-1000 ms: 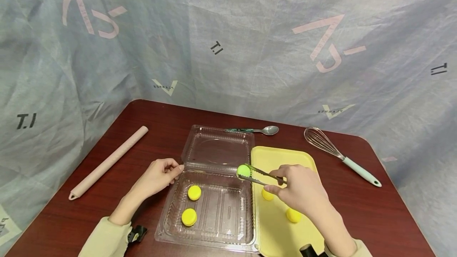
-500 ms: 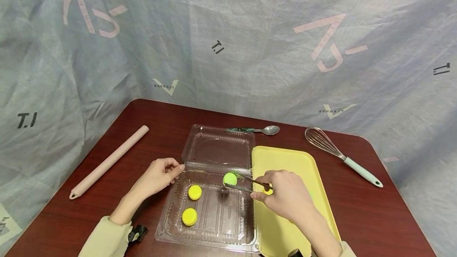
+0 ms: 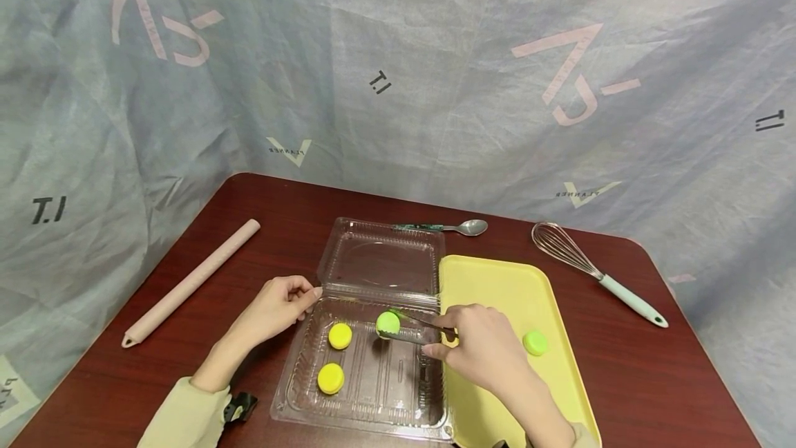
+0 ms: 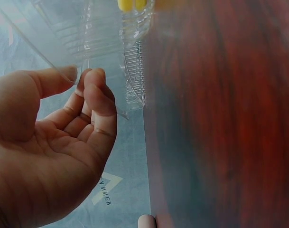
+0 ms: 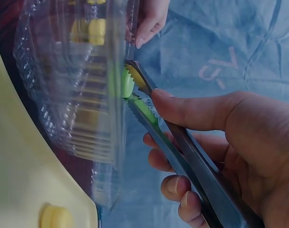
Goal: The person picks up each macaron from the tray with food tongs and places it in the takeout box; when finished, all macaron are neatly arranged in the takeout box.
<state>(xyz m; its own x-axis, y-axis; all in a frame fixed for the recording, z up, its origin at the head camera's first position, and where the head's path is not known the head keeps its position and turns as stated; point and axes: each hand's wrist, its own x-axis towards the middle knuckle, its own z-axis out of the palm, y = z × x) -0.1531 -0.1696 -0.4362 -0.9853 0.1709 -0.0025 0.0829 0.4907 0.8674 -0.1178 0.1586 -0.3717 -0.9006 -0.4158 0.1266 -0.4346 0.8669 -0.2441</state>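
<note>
My left hand [image 3: 282,306] pinches the rim of a clear plastic container [image 3: 373,396] at its hinge corner; the left wrist view has thumb and fingertips on the thin edge. In my right hand [image 3: 488,344] are metal tongs [image 5: 194,152], gripped between thumb and fingers. Their toothed tips clasp a green macaron [image 3: 388,324] over the container's base, right of two yellow macarons [image 3: 340,336] lying inside. Beneath my right forearm is a yellow tray [image 3: 485,278] with another green macaron [image 3: 535,343]. A yellow macaron [image 5: 58,217] on the tray appears in the right wrist view; my hand mostly hides that area from above.
The container's raised lid [image 3: 379,261] lies back behind the base. Behind it is a spoon [image 3: 470,227]. A whisk [image 3: 597,274] lies right of the tray, and a pink rolling pin [image 3: 189,285] lies far left. A grey cloth [image 3: 398,88] hangs behind the table.
My right hand has moved left with the tongs, carrying the green macaron from the tray's edge to over the container and lower. The left hand has stayed on the rim.
</note>
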